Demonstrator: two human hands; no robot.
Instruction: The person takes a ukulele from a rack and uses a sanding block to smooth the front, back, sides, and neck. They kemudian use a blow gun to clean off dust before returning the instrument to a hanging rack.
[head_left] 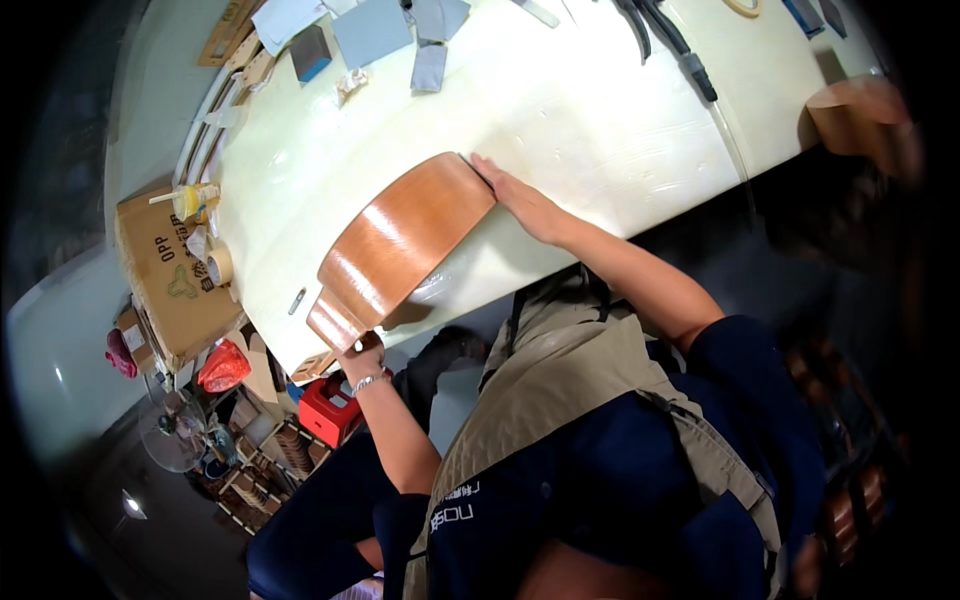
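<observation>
A glossy brown wooden guitar body (395, 245) stands on its edge near the front of the pale worktable, its broad curved side toward me. My left hand (362, 356) is closed around its narrower lower-left end, and part of the fingers is hidden behind the wood. At the upper-right end my right hand (522, 205) lies with straight fingers flat against the body's face. That face is mostly turned out of sight. A small silvery stick-like piece (297, 301) lies on the table left of the body.
Grey abrasive sheets (372, 35) and a sanding block (310, 54) lie at the far left. A black-handled cable tool (690, 62) is at the far right. Leftward stand a cardboard box (165, 285), a tape roll (219, 266) and a drink cup (190, 203). A red stool (328, 412) is below. Another person's blurred hand (865, 120) shows far right.
</observation>
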